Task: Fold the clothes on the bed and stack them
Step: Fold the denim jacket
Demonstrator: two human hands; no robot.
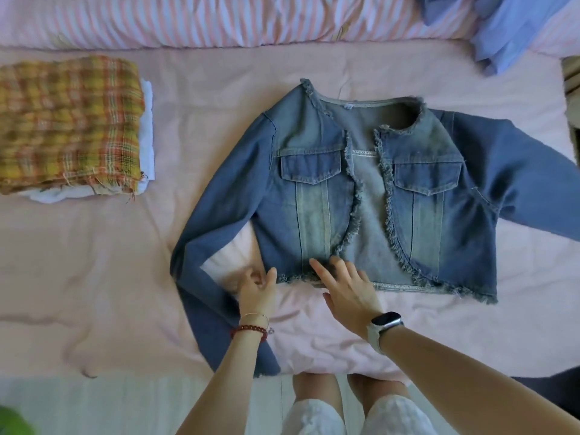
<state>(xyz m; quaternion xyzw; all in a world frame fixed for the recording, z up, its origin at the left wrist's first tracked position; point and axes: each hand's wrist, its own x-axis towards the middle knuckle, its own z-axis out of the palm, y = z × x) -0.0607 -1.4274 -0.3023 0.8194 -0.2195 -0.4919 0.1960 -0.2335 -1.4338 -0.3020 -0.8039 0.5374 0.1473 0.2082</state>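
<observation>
1. Denim jacket (pixel 317 183), blue with frayed edges and two flap chest pockets, lies front-up and spread flat on the pink bed sheet (pixel 94 277); its front panels fall open over the paler lining.
2. One sleeve runs from the jacket's shoulder down toward the bed's near edge, passing under the left wrist; the other sleeve stretches off to the opposite side and out of the picture.
3. Right hand (pixel 343 282) lies flat at the jacket's frayed bottom hem, fingers straight and spread, fingertips on the denim, gripping nothing. A smartwatch (pixel 384 324) is on its wrist.
4. Left hand (pixel 255 287) sits just beside the same hem, at the jacket's lower corner, fingers loosely curled; whether it pinches the fringe I cannot tell. A red bead bracelet (pixel 249 331) and a thin bangle circle its wrist.
5. Well apart from the jacket, beyond the down-running sleeve, a folded yellow-and-orange plaid cloth (pixel 67 124) rests on top of folded white fabric (pixel 147 127), making a small stack.
6. Past the jacket's collar, a pink-and-white striped duvet (pixel 219 20) runs along the far side of the bed.
7. Beyond the jacket's outstretched sleeve, in the far corner, loose light blue clothing (pixel 514 29) lies in a heap.
</observation>
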